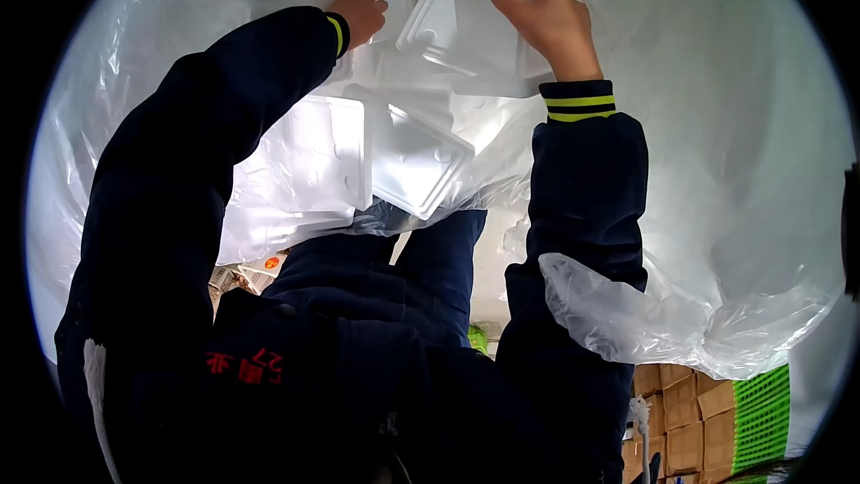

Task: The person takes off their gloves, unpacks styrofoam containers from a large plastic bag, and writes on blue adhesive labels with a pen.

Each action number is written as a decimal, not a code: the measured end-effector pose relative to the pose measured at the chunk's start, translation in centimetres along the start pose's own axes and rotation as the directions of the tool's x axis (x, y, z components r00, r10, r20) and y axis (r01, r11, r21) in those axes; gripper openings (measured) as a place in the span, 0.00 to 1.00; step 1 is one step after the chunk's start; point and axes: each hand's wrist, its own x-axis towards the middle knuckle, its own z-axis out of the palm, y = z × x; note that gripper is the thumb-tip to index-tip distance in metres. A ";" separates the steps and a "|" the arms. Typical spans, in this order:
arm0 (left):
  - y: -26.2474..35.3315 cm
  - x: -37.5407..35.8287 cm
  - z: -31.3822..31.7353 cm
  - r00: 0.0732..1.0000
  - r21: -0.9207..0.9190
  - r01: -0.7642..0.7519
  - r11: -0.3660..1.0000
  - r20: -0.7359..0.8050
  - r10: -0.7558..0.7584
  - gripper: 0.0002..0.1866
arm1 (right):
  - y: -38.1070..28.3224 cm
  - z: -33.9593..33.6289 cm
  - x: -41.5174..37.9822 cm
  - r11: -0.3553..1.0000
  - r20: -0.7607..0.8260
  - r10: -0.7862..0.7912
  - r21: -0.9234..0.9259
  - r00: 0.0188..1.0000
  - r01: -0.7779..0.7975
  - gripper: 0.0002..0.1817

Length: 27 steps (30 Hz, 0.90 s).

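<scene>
Trays (419,161), white and rectangular, lie overlapped inside the clear plastic bag (663,314). Left hand (360,14): at the upper trays, fingers bent, slightly apart. Right hand (554,25): beside them, thumb extended; finger grip cannot be determined.

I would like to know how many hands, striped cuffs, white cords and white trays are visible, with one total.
Left hand and right hand: 2
Striped cuffs: 2
White cords: 2
White trays: overlapping, exact count unclear
Total without trays: 6

Brown boxes (683,421) sit stacked — green mesh (760,417) alongside.
</scene>
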 end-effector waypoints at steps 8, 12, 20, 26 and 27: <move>0.2 0.3 0.1 0.989 -0.079 0.103 0.992 0.116 -0.093 0.09 | -0.1 -0.1 0.0 0.997 0.086 0.076 -0.018 0.993 -0.074 0.18; 2.1 3.1 5.5 0.914 -0.068 0.268 0.961 0.333 -0.231 0.10 | -0.3 -0.2 0.8 0.999 -0.031 0.036 0.004 0.999 -0.036 0.16; 3.6 4.8 -1.1 0.846 -0.629 0.510 0.587 0.490 -0.211 0.15 | -0.2 -1.0 -0.1 0.960 -0.195 -0.003 0.273 0.981 0.058 0.11; 5.6 5.5 3.2 0.796 -0.728 0.497 0.473 0.165 -0.582 0.10 | 0.3 -3.2 -1.7 0.674 0.000 -0.504 -0.625 0.864 0.393 0.08; 5.4 5.0 2.9 0.766 -0.789 0.337 0.515 -0.088 -0.636 0.10 | 0.9 -4.5 -1.8 0.778 -0.162 -0.588 -0.382 0.793 0.499 0.07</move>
